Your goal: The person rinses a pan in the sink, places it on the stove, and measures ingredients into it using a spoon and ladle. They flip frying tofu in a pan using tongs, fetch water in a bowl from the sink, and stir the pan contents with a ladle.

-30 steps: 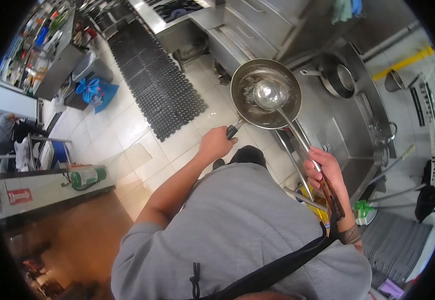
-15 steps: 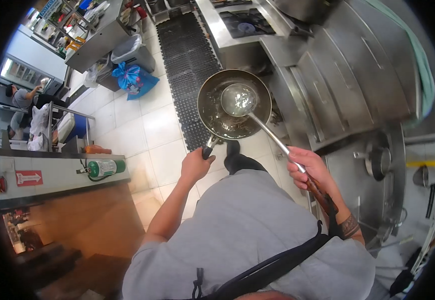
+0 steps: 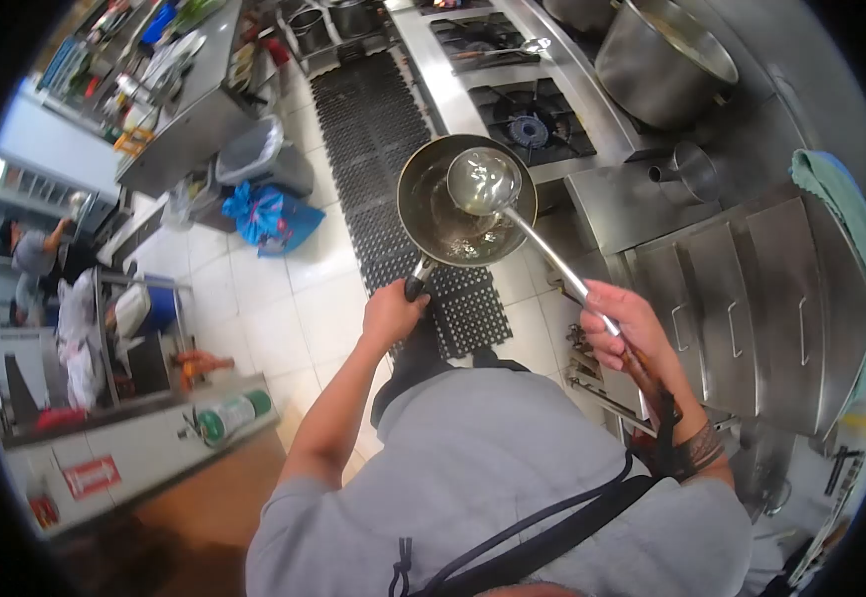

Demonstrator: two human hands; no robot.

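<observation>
My left hand (image 3: 394,313) is closed around the black handle of a dark frying pan (image 3: 423,204), held out in front of my body above the floor. A clear, shiny liquid wets the bottom of the pan. In my right hand (image 3: 624,323) is a long-handled metal ladle (image 3: 552,261), gripped by its wooden end. The ladle's bowl sits over the pan and seems to hold clear liquid. Whether the bowl touches the pan I cannot tell.
Ahead right is a stove with a burner (image 3: 530,130) and a large stockpot (image 3: 664,62). Steel drawers (image 3: 737,308) with a green cloth (image 3: 836,209) stand at right. A black mat (image 3: 368,129) runs ahead. A blue bag (image 3: 272,219) lies left; another person (image 3: 37,249) is farther off.
My view has moved forward and turned, bringing the stove and stockpot nearer. The pan and ladle travel with me, and the ladle's bowl now sits slightly farther up and right over the pan.
</observation>
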